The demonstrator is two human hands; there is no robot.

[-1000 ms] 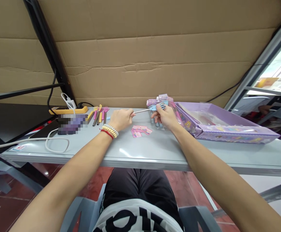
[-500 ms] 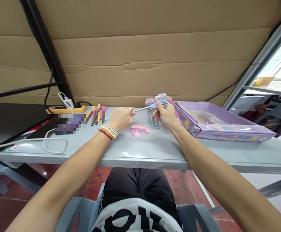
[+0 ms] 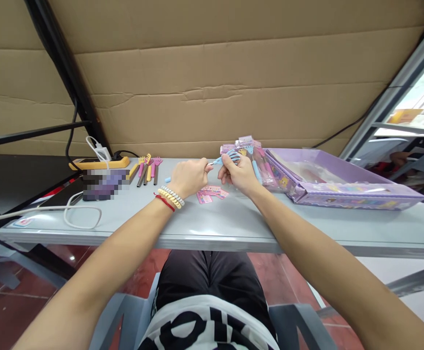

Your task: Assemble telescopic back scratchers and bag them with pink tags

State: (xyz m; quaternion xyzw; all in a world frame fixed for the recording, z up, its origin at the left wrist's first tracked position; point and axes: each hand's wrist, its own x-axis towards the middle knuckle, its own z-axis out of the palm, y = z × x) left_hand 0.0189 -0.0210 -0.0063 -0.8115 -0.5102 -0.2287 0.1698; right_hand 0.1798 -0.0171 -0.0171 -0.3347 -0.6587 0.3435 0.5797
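A blue back scratcher with a claw-shaped head and a metal rod is stretched between my two hands above the table. My left hand is closed round its handle, whose blue end pokes out on the left. With fingers pinched, my right hand grips the blue head end. Only a short bit of rod shows between the hands. Just below them lie several small pink printed cards. Beyond my right hand are clear-bagged back scratchers in blue and pink, partly hidden by that hand.
Several loose yellow and pink back scratchers lie left of my left hand. A purple open box stands on the right. Farther left are a yellow device, a blurred purple object and a white cable. Cardboard backs the table.
My hands have come closer together, and the metal rod showing between them is much shorter. My right hand moved left, uncovering more of the bagged back scratchers.
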